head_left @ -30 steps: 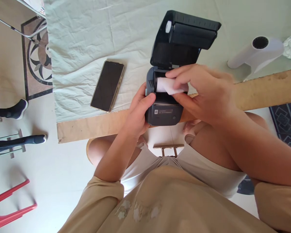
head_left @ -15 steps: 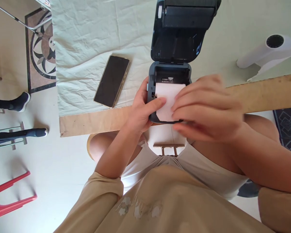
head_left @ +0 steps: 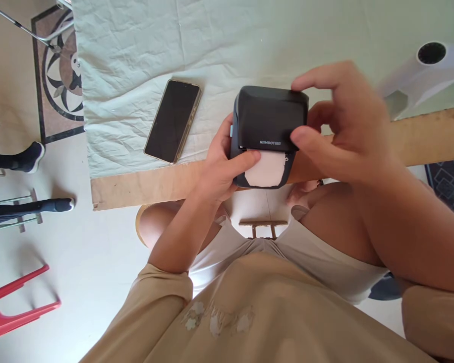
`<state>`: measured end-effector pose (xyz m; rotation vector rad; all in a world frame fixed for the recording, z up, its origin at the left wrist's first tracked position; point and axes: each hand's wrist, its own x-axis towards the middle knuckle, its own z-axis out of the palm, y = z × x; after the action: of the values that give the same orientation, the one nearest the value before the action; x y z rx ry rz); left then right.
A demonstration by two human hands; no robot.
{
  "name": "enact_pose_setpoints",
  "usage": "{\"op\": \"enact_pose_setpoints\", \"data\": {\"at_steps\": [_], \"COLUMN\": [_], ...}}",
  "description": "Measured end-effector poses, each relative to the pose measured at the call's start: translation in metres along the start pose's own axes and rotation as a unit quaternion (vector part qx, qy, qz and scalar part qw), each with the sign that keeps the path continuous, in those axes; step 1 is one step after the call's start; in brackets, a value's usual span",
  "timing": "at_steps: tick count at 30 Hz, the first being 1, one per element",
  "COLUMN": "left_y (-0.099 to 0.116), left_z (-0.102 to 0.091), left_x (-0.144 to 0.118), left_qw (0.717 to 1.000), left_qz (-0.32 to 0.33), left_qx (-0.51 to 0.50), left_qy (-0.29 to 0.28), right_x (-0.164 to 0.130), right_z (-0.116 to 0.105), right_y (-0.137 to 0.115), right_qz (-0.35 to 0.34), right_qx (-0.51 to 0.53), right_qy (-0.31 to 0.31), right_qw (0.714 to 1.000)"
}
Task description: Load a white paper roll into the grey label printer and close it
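A dark grey label printer (head_left: 267, 118) stands at the near edge of the table, its lid down. A strip of white paper (head_left: 268, 169) sticks out of its front slot. My left hand (head_left: 221, 169) grips the printer's left side, thumb pressed on the paper. My right hand (head_left: 342, 126) curls over the printer's right end, thumb on the lid's front edge and fingers over its back.
A black phone (head_left: 173, 120) lies face up on the pale cloth (head_left: 136, 65) left of the printer. A white device (head_left: 426, 70) rests at the far right. The wooden table edge (head_left: 136, 191) runs below. A red stool (head_left: 11, 317) and another person's feet (head_left: 34, 154) are on the floor at left.
The printer's lid, open a moment ago, is now shut over the paper roll. My right hand moved from the paper up onto the lid. The paper end now pokes out the front.
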<state>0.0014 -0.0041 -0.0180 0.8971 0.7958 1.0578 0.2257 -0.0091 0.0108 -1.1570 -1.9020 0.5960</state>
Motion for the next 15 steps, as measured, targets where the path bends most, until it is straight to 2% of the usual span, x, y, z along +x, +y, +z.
{"op": "enact_pose_setpoints", "data": {"at_steps": [4,8,15], "left_y": [0.004,0.005,0.011], "left_z": [0.005,0.017,0.026], "left_x": [-0.004,-0.005,-0.006], "left_qw": [0.999,0.999,0.999], "left_qz": [-0.004,0.005,-0.002], "left_qx": [-0.016,-0.02,-0.015], "left_qy": [-0.027,0.048,0.044], "right_x": [0.001,0.004,0.009], "right_z": [0.007,0.009,0.01], "right_y": [0.011,0.012,0.011], "right_qz": [0.085,0.123,0.141], "right_qx": [0.095,0.199,0.189], "right_qy": [-0.074,-0.131,-0.143], "right_qw": [0.989,0.963,0.961]}}
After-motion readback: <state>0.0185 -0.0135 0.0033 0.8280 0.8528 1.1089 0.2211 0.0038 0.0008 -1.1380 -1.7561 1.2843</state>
